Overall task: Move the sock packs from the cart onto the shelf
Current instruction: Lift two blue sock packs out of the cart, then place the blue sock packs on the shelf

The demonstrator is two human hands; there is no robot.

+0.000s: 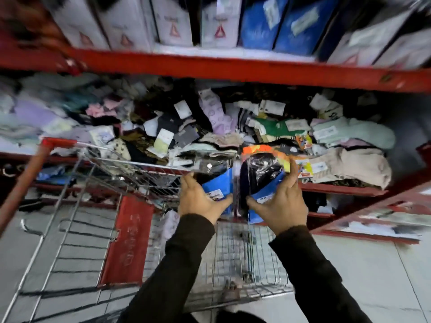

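Above the wire cart (149,176), at its far rim nearest the shelf (233,71), both hands hold sock packs raised side by side. The left hand (200,201) grips the lower edge of one sock pack (217,180), fingers curled round its blue card with the thumb across the front; dark socks show through the clear wrap. The right hand (282,201) is closed on a second sock pack (261,173), fingers wrapped over its right edge and thumb on the blue card, an orange and yellow header at its top. The two packs touch or very nearly touch along their inner edges (the blur makes it hard to say which). Just beyond them, the shelf's middle level carries a loose heap of socks (210,127) up to its front edge. On the level above stand upright boxes (219,22), white and blue. Dark sleeves (184,262) cover both arms. The cart's red flap (127,241) hangs inside its basket.
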